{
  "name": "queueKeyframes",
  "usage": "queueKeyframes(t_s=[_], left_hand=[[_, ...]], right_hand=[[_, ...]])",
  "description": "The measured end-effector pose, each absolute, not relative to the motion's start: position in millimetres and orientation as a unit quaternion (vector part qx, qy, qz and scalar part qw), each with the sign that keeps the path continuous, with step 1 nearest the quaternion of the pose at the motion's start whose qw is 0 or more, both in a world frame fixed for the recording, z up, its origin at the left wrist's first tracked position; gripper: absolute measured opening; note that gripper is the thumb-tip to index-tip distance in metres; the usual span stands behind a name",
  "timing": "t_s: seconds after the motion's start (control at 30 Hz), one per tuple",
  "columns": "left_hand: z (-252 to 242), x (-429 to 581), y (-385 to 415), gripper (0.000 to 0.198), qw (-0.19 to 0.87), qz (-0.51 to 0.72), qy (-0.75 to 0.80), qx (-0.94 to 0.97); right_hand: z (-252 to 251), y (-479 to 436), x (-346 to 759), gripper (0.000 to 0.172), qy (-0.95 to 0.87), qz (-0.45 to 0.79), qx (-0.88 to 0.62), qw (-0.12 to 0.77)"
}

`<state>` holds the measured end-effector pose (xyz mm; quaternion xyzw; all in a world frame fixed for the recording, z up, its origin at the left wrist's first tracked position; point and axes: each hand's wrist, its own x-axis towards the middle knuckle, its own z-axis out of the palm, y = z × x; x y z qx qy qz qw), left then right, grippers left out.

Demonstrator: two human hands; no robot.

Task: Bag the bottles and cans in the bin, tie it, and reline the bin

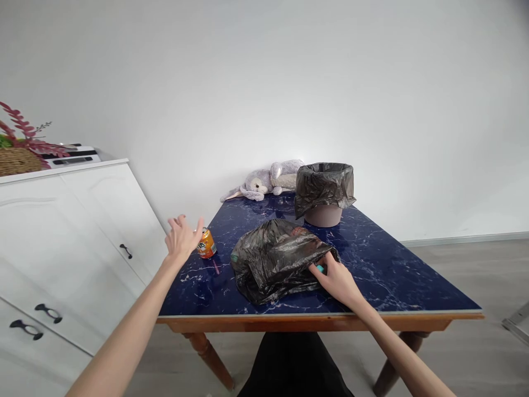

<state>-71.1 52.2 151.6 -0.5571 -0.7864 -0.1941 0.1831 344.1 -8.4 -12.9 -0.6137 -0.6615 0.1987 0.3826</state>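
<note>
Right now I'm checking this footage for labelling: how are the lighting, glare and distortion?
Head view: soft light, the plain white wall dimming at the top right corner; head view: the glossy blue marble-patterned tabletop faintly mirrors the orange metal can, and the crinkled black plastic bag carries pale highlights; head view: the white panelled cabinet looks skewed, suggesting wide-angle distortion.

"How's your light?"
"Bright and soft. The wall [264,82] glows palest above the plush toy [264,182], and my glossy tabletop [388,275] mirrors the can [207,245]."
"Sharp?"
"Mostly, though the wide lens stretches my forearms [136,320] toward the bottom edge, and the top right corner dims."
</note>
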Motion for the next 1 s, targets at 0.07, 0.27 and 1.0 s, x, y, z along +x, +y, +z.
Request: queueKeyframes(t_s=[0.07,0.27,1.0], left_hand=[[153,-56,33,0.07,0.222,-0.251,-0.748,-0.574],[129,30,-44,0.026,-0.007,-0.188,-0.397,-0.898],[66,104,-22,0.045,0.145,-0.135,-0.326,-0.924]], right_hand=[[-13,-9,345,0.027,-0.659,0.208,-0.608,0.392],[-11,-14,345,0.036,-0.678,0.258,-0.539,0.427],[8,-27,346,0.037,-0.748,0.382,-0.385,0.383]])
